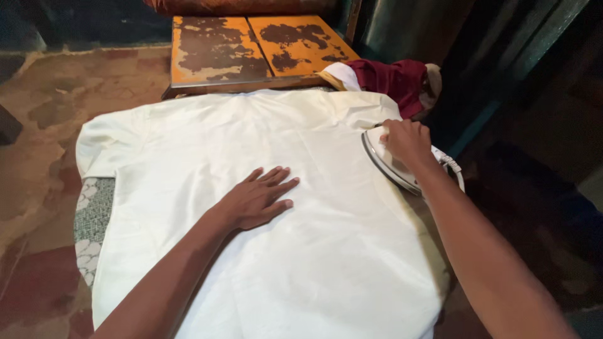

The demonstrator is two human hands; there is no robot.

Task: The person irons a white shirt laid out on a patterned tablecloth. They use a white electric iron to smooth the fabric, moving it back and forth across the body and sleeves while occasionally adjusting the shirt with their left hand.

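A white shirt (270, 238) lies spread flat, back side up, over a patterned cloth. My left hand (257, 199) rests palm down on the middle of the shirt, fingers apart and pointing right. My right hand (407, 140) grips the handle of a white clothes iron (389, 164) at the shirt's right edge. The iron is tilted, its metal soleplate rim showing, and its white cord trails off to the right.
A worn orange wooden board (220, 50) stands just beyond the shirt. Maroon and cream clothes (392, 78) are piled at the back right. Grey patterned padding (93, 216) sticks out at the left, over a stained floor (38, 163). Dark space lies to the right.
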